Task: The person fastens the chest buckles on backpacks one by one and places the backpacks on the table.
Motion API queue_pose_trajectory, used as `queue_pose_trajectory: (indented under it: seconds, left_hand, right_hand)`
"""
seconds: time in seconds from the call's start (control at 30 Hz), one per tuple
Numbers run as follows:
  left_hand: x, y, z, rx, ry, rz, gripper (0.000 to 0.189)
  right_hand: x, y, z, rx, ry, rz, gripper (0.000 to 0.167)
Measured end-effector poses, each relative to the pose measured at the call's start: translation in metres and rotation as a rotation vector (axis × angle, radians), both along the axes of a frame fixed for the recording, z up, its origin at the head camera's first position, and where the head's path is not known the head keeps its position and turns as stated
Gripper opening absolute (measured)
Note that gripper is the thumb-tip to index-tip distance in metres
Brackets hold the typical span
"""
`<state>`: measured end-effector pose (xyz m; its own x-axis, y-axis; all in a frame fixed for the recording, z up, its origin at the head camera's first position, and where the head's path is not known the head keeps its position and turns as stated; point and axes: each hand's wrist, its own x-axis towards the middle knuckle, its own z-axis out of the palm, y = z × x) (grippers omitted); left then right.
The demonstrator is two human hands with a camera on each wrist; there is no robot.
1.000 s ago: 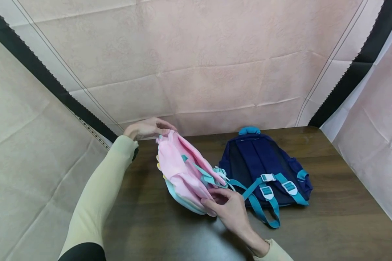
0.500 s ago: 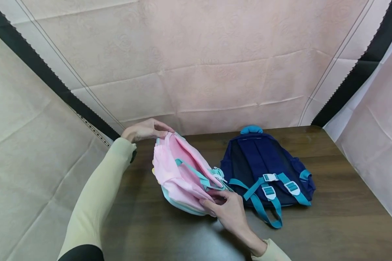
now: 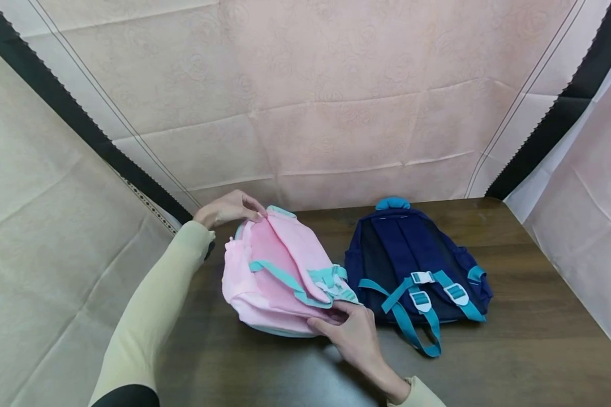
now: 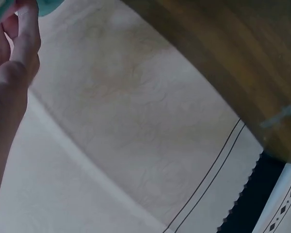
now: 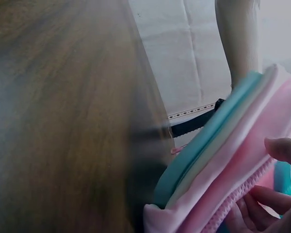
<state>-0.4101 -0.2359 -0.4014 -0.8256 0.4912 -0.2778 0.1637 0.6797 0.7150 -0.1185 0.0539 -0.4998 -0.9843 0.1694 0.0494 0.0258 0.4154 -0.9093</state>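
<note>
A pink backpack [image 3: 275, 271] with turquoise straps lies tilted over the table, its strap side facing up. At its top edge my left hand [image 3: 231, 208] pinches the fabric between thumb and fingers. My right hand [image 3: 353, 333] grips the lower right corner, thumb on top and fingers underneath. In the right wrist view, the pink backpack [image 5: 233, 165] shows turquoise and pale layers along its side, with the right thumb and fingers on a ribbed pink edge. Only part of the left hand [image 4: 14, 63] shows in the left wrist view, next to a bit of turquoise.
Just right of the pink bag, a navy backpack [image 3: 402, 254] with blue straps and white buckles lies on the wooden table [image 3: 529, 339]. Its loose strap loop reaches toward the table's front. Pale patterned cloth [image 3: 310, 102] hangs behind and at both sides.
The pink backpack has turned flatter and shifted left and down, so more of its strap side faces up. Both hands keep hold of it; the navy backpack stays in place.
</note>
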Motion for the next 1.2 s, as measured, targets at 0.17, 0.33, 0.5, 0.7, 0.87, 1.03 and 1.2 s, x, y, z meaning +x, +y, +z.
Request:
queue_pose_trajectory:
  seconds: [0.17, 0.33, 0.5, 0.7, 0.87, 1.03, 1.2]
  left_hand:
    - [0.002, -0.006, -0.018, 0.016, -0.006, 0.101, 0.032]
    - [0.001, -0.014, -0.037, 0.027, -0.023, 0.165, 0.032]
    - [0.0, -0.02, -0.052, 0.042, -0.012, 0.184, 0.031]
    - [0.002, -0.025, -0.066, 0.07, -0.043, 0.211, 0.035]
    - [0.002, -0.025, -0.072, 0.101, -0.05, 0.226, 0.035]
    - [0.001, -0.027, -0.078, 0.114, -0.051, 0.234, 0.035]
    - [0.001, -0.03, -0.083, 0.097, -0.055, 0.242, 0.034]
  right_hand:
    - [-0.001, -0.002, -0.008, 0.006, 0.033, -0.005, 0.037]
    - [-0.001, -0.002, -0.016, -0.015, 0.078, 0.007, 0.028]
    - [-0.002, 0.001, -0.019, 0.027, 0.132, -0.037, 0.034]
    - [-0.006, 0.004, -0.023, 0.122, 0.102, -0.053, 0.054]
    - [-0.007, 0.002, -0.026, 0.202, 0.083, -0.025, 0.069]
    - [-0.008, -0.001, -0.029, 0.26, 0.086, -0.012, 0.067]
    - [-0.009, -0.003, -0.036, 0.286, 0.177, -0.021, 0.067]
